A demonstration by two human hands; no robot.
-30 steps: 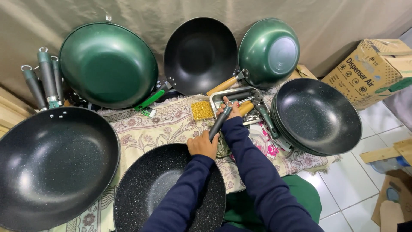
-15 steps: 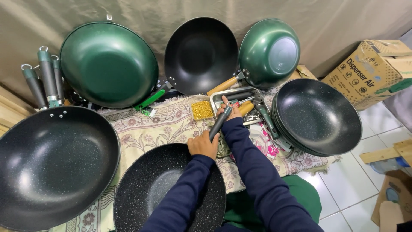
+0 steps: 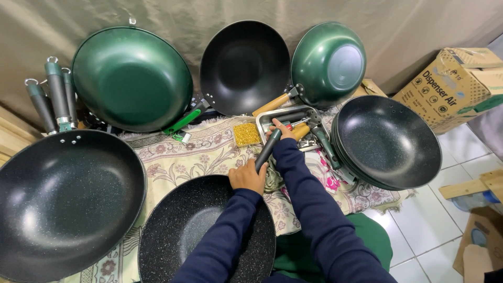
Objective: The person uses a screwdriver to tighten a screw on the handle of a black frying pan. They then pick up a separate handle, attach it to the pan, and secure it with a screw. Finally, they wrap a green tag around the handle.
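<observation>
My left hand [image 3: 248, 177] grips the base of a dark pan handle [image 3: 268, 149] at the far rim of a black speckled wok [image 3: 196, 230] lying in front of me. My right hand [image 3: 280, 131] rests at the handle's far end, beside a metal tray [image 3: 272, 116] that holds a red-handled screwdriver [image 3: 289, 124] and other handles. Both arms wear dark blue sleeves. Whether the right hand's fingers hold a tool is hidden.
A large black wok [image 3: 57, 194] lies at left, stacked black woks [image 3: 387, 141] at right. Two green woks [image 3: 131, 78] [image 3: 327, 63] and a black one [image 3: 243, 65] lean on the curtain. Spare handles [image 3: 52, 99], a yellow packet [image 3: 246, 134], cardboard boxes [image 3: 456, 84] and a patterned rug [image 3: 188, 157] surround them.
</observation>
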